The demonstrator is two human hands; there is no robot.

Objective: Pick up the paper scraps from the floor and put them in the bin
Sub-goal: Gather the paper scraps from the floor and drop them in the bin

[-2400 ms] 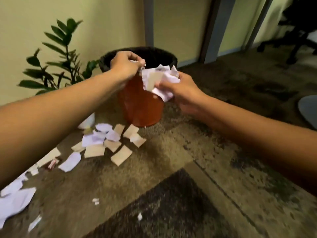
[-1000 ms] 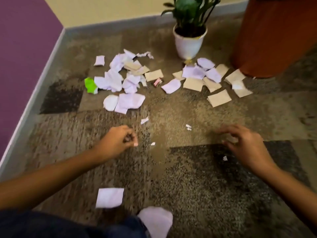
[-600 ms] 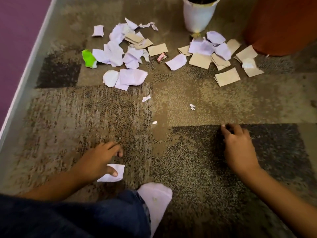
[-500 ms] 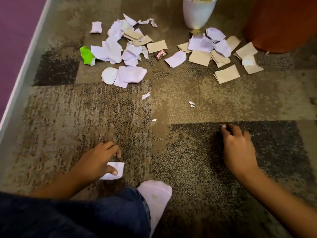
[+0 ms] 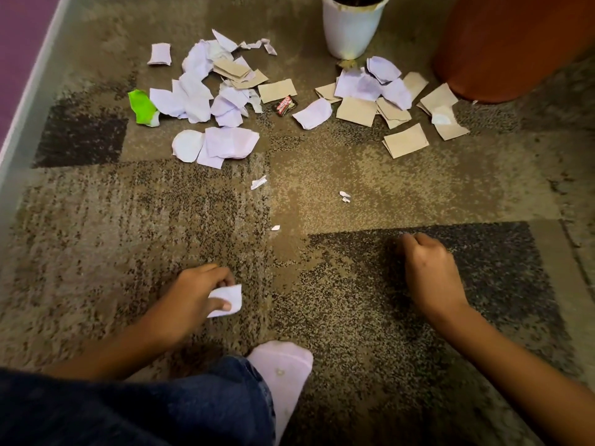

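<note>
**Progress:** early, by our reckoning. Most of the litter lies uncollected on the carpet [image 5: 354, 175]. We cannot see what the bin already holds, as its mouth is out of frame.

**In hand**
- Left hand [image 5: 193, 297]: thumb and curled fingers pinch one white paper scrap [image 5: 227, 299] low over the carpet, just ahead of a socked foot [image 5: 283, 371].
- Right hand [image 5: 428, 275]: fingers curled under, back of the hand uppermost, low over the dark carpet patch. We cannot tell whether it encloses anything.

**Left to gather**
- A heap of white scraps [image 5: 206, 98] at upper left, with a green scrap [image 5: 141, 106] at its left edge.
- A second group of white pieces [image 5: 370, 82] just below the white plant pot [image 5: 351, 27].
- Brown card pieces [image 5: 405, 140], scattered from the left heap across to the bin's foot.
- Three tiny white bits [image 5: 258, 182] on the open carpet between the heaps and the hands.
- A small sweet wrapper [image 5: 285, 105] between the two groups. It is not paper scrap proper, though we judge it bin-bound all the same.

**Destination:** the bin [image 5: 499, 53], orange-brown, stands at top right, near the pot and well apart from both hands.

**Writing:** the wrapper carries pale lettering on a red band — too small for us to read. We make out no print on the scraps, the pot or the bin.
</note>
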